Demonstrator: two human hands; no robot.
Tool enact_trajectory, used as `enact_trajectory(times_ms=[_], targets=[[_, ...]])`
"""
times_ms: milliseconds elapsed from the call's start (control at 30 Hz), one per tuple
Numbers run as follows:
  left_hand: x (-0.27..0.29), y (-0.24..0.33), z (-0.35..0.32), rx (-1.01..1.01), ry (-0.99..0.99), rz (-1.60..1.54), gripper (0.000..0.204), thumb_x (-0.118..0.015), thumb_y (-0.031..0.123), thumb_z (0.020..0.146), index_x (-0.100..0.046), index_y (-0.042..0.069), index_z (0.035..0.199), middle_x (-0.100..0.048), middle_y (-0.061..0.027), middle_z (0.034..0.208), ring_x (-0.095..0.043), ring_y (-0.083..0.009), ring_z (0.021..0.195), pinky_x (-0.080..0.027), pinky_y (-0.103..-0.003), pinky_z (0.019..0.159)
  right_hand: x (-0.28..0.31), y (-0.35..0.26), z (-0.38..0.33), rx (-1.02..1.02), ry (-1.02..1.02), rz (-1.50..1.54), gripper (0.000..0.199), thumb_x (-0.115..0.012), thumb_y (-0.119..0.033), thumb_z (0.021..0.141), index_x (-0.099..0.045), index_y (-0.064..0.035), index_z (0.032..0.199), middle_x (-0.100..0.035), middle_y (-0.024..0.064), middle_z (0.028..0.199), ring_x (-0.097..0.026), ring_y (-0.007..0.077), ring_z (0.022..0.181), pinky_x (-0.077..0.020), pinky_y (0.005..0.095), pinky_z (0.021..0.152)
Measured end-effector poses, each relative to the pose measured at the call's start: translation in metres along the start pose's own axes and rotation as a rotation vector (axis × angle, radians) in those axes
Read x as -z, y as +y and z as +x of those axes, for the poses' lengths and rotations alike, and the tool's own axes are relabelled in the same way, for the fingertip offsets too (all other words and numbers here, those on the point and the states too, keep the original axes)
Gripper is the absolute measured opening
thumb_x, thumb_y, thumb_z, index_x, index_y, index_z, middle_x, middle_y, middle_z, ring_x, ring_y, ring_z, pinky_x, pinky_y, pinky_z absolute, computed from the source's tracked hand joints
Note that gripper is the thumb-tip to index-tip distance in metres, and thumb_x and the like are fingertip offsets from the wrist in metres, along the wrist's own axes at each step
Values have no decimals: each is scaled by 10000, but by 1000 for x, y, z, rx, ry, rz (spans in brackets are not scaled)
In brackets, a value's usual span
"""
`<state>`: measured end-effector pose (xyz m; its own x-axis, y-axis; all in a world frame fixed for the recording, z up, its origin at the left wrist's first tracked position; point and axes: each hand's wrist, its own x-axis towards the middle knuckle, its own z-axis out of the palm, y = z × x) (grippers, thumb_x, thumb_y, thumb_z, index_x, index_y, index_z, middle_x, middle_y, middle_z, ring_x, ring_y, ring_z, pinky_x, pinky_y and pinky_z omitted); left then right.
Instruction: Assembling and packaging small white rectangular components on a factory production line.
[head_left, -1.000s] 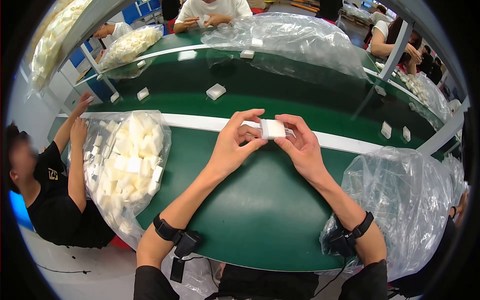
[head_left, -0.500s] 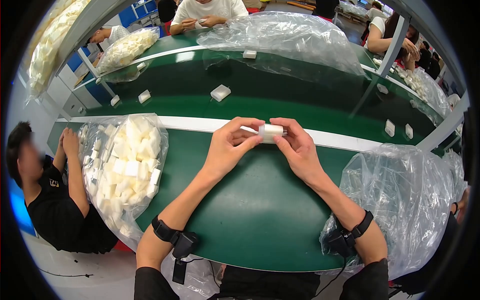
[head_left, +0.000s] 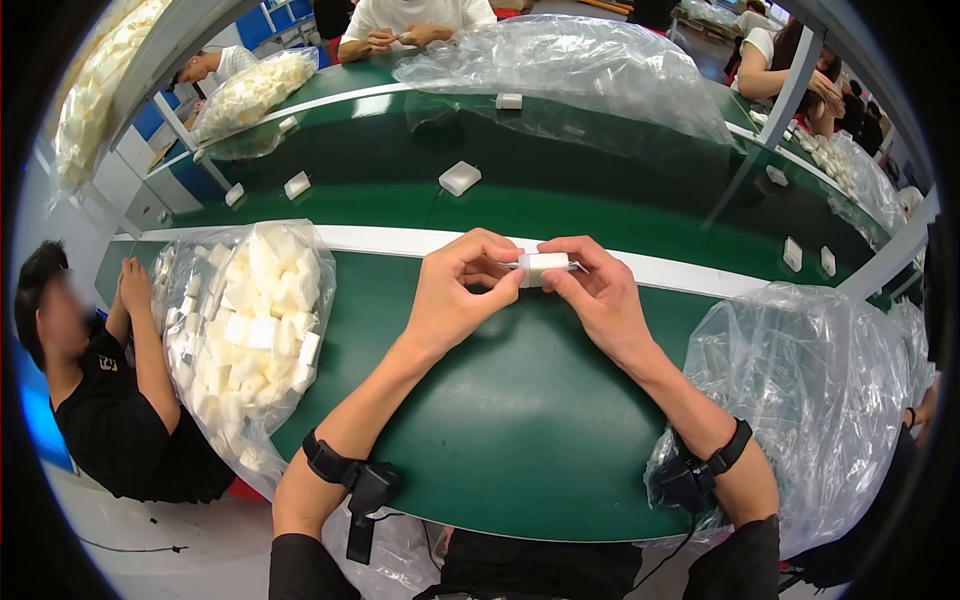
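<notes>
"at the centre of the frame, what do your hands hold?"

"a small white block [head_left: 546,264], seen against the white strip [head_left: 380,239]. your left hand [head_left: 462,290] has thumb and fingertips clamped on its left end; your right hand [head_left: 602,292] pinches its right end."

"and how should you expect it to handle?"

"by its look, light and stiff, with smooth faces perhaps slightly slippery. thin slivers [head_left: 573,265] show at its ends, too small to make out; if they are pins, they may bend. take hold by the broad flat sides, thumb opposite fingertips, and keep pressure off the slivers."

"what lies to either side?"

"frame left, pale blocks [head_left: 240,375], bagged; frame right, a crumpled clear bag [head_left: 800,400]."
</notes>
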<state>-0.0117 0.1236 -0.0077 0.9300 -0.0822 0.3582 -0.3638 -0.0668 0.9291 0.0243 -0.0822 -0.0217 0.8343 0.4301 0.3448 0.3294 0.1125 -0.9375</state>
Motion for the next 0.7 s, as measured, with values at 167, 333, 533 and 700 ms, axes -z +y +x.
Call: enact_trajectory(times_ms=[167, 333, 533, 700], targets=[[-1, 7, 4, -14, -80, 59, 123, -700, -36, 882, -640, -51, 987, -640, -110, 1058, -694, -170, 877, -602, -285, 804, 3, -1, 1, 6, 10, -20, 202, -660, -84, 984, -640, -1, 1167, -691, 57, 1059, -655, 117, 965, -531, 277, 872], [10, 10, 8, 99, -142, -2, 103, -707, -23, 890, -642, -45, 966, -642, -98, 1024, -703, -182, 888, -617, -298, 801, 1, -3, 1, 11, -17, -24, 172, -656, -80, 982, -647, -7, 1137, -695, 57, 1037, -652, 114, 926, -529, 272, 845], [12, 13, 4, 237, -144, -106, 129, -718, 1, 902, -656, -45, 1005, -655, -97, 1022, -711, -197, 906, -630, -319, 802, -2, -5, -1, -33, -49, -157, 164, -658, -76, 979, -654, -15, 1132, -692, 57, 1042, -648, 108, 895, -528, 265, 818], [8, 7, 6, 253, -130, -137, 241, -736, 57, 919, -680, -41, 1132, -697, -135, 1130, -708, -168, 892, -578, -281, 835, -1, -4, -1, 36, 3, -90, 195, -661, -61, 975, -649, 9, 1156, -686, 67, 1079, -654, 124, 965, -534, 270, 857]])
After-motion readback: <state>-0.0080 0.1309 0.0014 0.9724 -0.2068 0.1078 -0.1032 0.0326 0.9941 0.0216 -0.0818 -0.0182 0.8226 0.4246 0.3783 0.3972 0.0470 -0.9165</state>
